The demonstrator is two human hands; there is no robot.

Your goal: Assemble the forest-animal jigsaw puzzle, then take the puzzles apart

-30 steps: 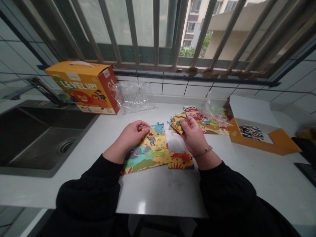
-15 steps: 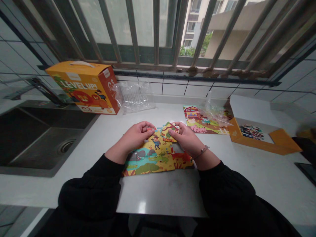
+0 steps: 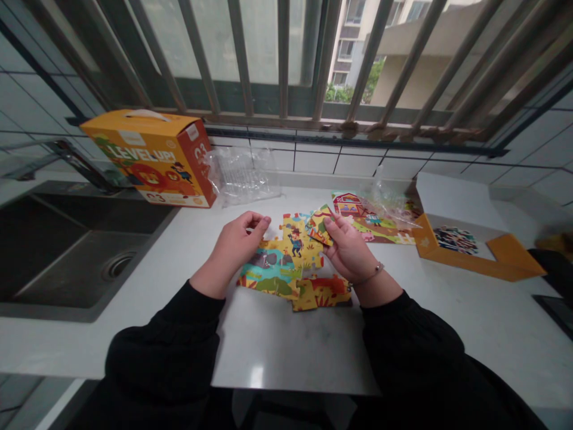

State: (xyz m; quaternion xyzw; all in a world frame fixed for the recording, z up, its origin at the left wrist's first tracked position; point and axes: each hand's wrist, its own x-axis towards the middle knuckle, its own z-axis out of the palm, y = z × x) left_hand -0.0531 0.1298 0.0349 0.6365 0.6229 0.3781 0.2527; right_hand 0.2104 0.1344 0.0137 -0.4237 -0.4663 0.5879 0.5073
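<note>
A partly joined picture puzzle (image 3: 286, 266) lies on the white counter (image 3: 290, 346) between my hands. My right hand (image 3: 351, 251) is closed on a small stack of loose puzzle pieces (image 3: 320, 224), held just above the puzzle's upper right corner. My left hand (image 3: 237, 245) has its fingers curled and its thumb pressed to them at the puzzle's upper left edge; what it pinches is hidden. A red-and-yellow strip of the puzzle (image 3: 324, 292) sits below my right wrist.
An orange "LEVEL UP!" box (image 3: 152, 158) stands at the back left beside a crumpled clear bag (image 3: 242, 173). A second puzzle picture (image 3: 380, 230) lies under clear plastic, next to an open orange box (image 3: 465, 245) with pieces. A sink (image 3: 67, 251) is at the left.
The joined puzzle has shifted up and to the right and turned a little. My right hand has drawn back with its pieces, and my left hand has lifted towards the puzzle's upper left edge.
</note>
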